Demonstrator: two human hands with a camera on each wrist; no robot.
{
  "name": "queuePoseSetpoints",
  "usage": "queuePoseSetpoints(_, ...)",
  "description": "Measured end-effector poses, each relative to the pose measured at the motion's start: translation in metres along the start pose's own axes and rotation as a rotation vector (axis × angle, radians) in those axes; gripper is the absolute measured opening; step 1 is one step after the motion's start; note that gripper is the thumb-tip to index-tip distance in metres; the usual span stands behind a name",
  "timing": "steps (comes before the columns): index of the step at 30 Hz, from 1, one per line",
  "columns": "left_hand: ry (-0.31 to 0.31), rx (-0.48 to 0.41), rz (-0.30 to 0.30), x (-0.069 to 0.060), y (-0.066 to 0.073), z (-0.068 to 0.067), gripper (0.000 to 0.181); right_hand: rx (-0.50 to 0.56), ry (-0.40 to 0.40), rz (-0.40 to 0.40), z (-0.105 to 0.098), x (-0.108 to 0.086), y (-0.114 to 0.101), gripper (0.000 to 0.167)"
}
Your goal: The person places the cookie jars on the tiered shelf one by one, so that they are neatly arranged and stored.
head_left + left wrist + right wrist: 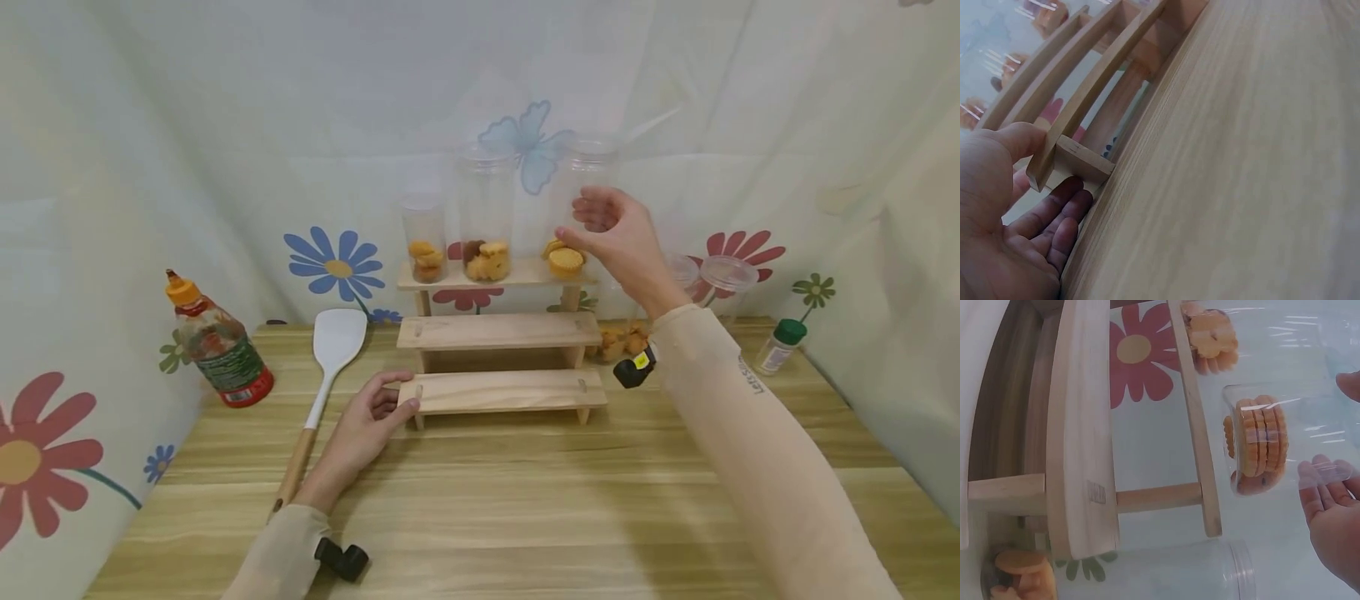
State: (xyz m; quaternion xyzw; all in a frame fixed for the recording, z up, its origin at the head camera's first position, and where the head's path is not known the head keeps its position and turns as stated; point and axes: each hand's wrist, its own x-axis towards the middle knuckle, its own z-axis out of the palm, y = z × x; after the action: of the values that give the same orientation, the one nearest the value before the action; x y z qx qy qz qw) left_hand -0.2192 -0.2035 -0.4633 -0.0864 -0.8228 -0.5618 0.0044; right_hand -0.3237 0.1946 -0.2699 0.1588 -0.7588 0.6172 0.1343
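A three-step wooden display rack (498,392) stands on the table. My left hand (371,425) holds the left end of its lowest step, thumb at the front edge and forefinger at the back corner; the other fingers (1063,240) curl below, beside the leg. On the top step stand three clear jars with cookies. My right hand (626,246) is at the rightmost jar (1260,437), thumb and fingers spread on either side of it. Whether they touch the plastic cannot be told. The middle jar (487,212) and the shorter left jar (423,237) stand beside it.
More clear jars (727,273) stand right of the rack, partly behind my right arm. A small green-capped shaker (782,346) is at the far right. On the left lie a white spatula (339,337) and, upright but leaning in view, a red sauce bottle (221,350).
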Motion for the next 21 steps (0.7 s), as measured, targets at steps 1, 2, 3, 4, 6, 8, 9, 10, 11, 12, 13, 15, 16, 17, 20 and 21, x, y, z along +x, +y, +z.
queuePoseSetpoints(1,0.000,0.000,0.000,0.000,0.000,0.000,0.048,0.001,-0.003,0.005,0.003,0.004,0.001,0.073)
queuePoseSetpoints(2,-0.002,0.000,0.000,0.000,0.000,0.000,0.048,0.008,-0.006,0.011,0.005,0.007,0.002,0.072)
queuePoseSetpoints(3,-0.003,-0.002,0.001,0.000,0.000,0.000,0.048,0.015,-0.007,0.015,0.007,0.009,0.003,0.072)
queuePoseSetpoints(4,-0.003,-0.002,0.001,0.000,0.000,0.000,0.048,0.023,-0.008,0.018,0.009,0.012,0.004,0.072)
queuePoseSetpoints(6,-0.002,-0.004,0.002,0.000,0.000,-0.001,0.048,0.025,-0.014,0.024,0.013,0.016,0.005,0.073)
queuePoseSetpoints(8,-0.002,-0.003,0.002,0.000,0.000,-0.001,0.048,0.027,-0.018,0.032,0.015,0.018,0.007,0.073)
queuePoseSetpoints(9,-0.003,-0.003,0.001,0.000,0.000,-0.001,0.048,0.025,-0.019,0.037,0.016,0.019,0.008,0.074)
queuePoseSetpoints(10,-0.003,-0.001,0.000,-0.001,0.000,0.000,0.048,0.022,-0.020,0.041,0.016,0.019,0.009,0.074)
queuePoseSetpoints(11,-0.004,-0.001,-0.001,-0.001,0.001,0.000,0.048,0.013,-0.022,0.044,0.017,0.020,0.010,0.075)
queuePoseSetpoints(12,-0.005,0.001,-0.001,-0.001,0.001,0.000,0.047,0.014,-0.022,0.048,0.018,0.020,0.011,0.075)
queuePoseSetpoints(13,-0.006,0.001,-0.001,-0.001,0.001,0.000,0.047,0.007,-0.021,0.052,0.018,0.020,0.012,0.076)
queuePoseSetpoints(15,-0.007,0.003,-0.001,-0.001,0.001,0.000,0.047,-0.002,-0.019,0.053,0.019,0.021,0.013,0.076)
queuePoseSetpoints(16,-0.006,0.004,-0.002,-0.001,0.001,0.000,0.047,-0.010,-0.018,0.054,0.019,0.021,0.012,0.076)
queuePoseSetpoints(17,-0.005,0.003,-0.001,-0.001,0.001,0.000,0.047,-0.015,-0.017,0.053,0.019,0.021,0.012,0.077)
queuePoseSetpoints(20,-0.003,0.002,-0.005,-0.001,0.001,0.000,0.048,-0.021,-0.017,0.056,0.020,0.020,0.012,0.077)
queuePoseSetpoints(21,-0.002,0.001,-0.007,-0.002,0.001,0.000,0.048,-0.023,-0.019,0.057,0.020,0.020,0.011,0.077)
